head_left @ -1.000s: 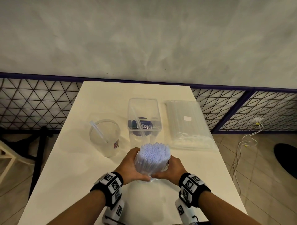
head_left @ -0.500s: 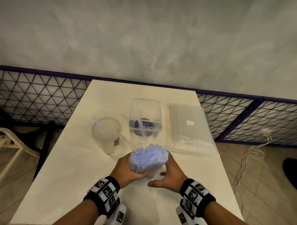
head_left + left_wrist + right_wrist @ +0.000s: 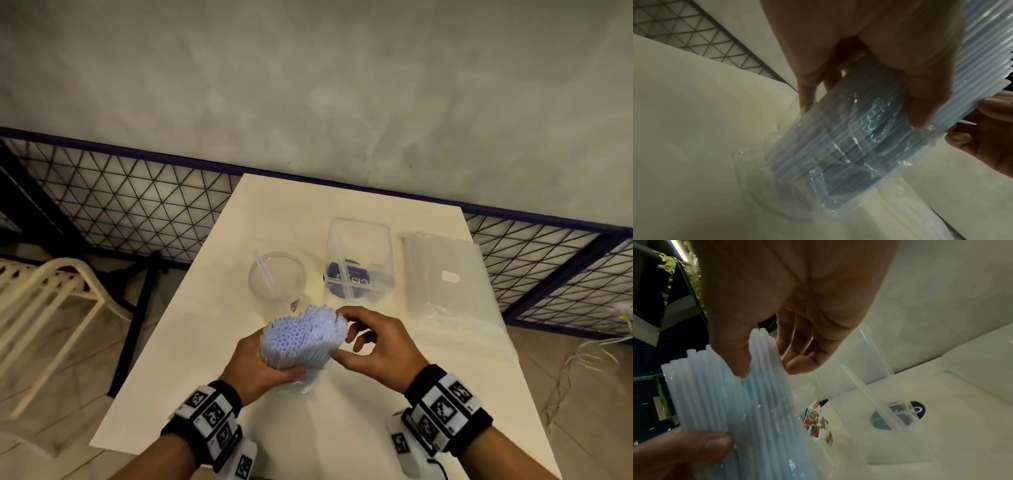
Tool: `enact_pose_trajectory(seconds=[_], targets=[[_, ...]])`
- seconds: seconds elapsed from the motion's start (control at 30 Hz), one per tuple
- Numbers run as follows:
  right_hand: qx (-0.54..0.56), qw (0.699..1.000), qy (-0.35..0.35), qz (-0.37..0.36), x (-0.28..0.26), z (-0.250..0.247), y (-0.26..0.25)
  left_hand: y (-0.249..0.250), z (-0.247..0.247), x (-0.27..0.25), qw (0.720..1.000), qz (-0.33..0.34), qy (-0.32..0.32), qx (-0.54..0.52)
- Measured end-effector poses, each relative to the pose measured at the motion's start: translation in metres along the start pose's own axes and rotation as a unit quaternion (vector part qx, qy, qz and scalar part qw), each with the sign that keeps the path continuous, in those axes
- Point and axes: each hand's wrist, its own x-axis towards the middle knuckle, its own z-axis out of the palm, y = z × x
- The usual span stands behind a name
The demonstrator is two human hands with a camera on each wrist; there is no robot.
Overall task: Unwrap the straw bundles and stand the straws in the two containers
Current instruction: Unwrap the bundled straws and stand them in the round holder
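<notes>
- While the left hand (image 3: 263, 363) is gripping the straw bundle (image 3: 301, 337) low down, fingers and thumb curled round it, the bundle is leaning toward the left, where a second ago it was standing upright between both palms.
- Clear wrap (image 3: 840, 164) is clinging to the bundle's lower half in the left wrist view, with its crumpled end (image 3: 303, 383) touching the table (image 3: 191, 346); the upper straw ends are showing bare.
- The right hand (image 3: 380, 346) is no longer cupping the bundle's base: it is now sitting higher, beside the top of the bundle, thumb (image 3: 735, 353) pressing on the straws and fingers loosely bent behind them. Whether it is pinching a few straws is hard to tell.
- Beyond the hands, a round cup (image 3: 277, 281) is holding one straw, and just to its right a square tub (image 3: 359, 260) is holding another.
- A flat sealed pack (image 3: 445, 274) is lying on the table to the right of the tub, as before.
- The head camera is now looking from further left than earlier, so a pale chair (image 3: 44, 301) is showing at the left edge.
</notes>
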Motion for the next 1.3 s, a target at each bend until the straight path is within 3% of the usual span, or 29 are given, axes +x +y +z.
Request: enact_pose_trajectory(seconds=[0.27,0.5,0.6,0.7,0.97,1.3], targets=[[-0.037,0.999,0.006,-0.013,0.011,0.02,-0.011,-0.01,-0.018,0.007,0.999,-0.023,-0.004,0.028],[0.084,0.994,0.076,-0.01,0.019,0.018,-0.027,-0.009,-0.031,0.005,1.0,-0.02,-0.003,0.02],[0.129,0.99,0.063,0.011,0.021,0.027,-0.026,-0.007,-0.038,0.004,1.0,-0.013,-0.004,0.02],[0.114,0.992,0.043,0.014,0.02,0.038,-0.025,-0.006,-0.044,0.002,1.0,-0.007,-0.002,0.013],[0.14,0.984,0.11,-0.009,0.032,0.05,-0.042,-0.007,-0.059,0.0,0.999,-0.018,0.016,0.024],[0.129,0.986,0.105,-0.02,0.051,0.058,-0.045,-0.002,-0.061,0.002,0.999,-0.008,0.017,0.039]])
